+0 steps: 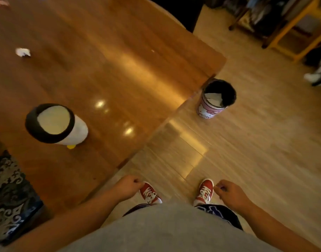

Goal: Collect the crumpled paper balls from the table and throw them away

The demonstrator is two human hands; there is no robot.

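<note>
Crumpled paper ball sits uncollected on the glossy wooden desk, far left; another blurred scrap may lie at the top corner. From the head view, I see my left hand and right hand loosely curled, apparently holding nothing. The pink bin on the pale plank floor already holds paper.
</note>
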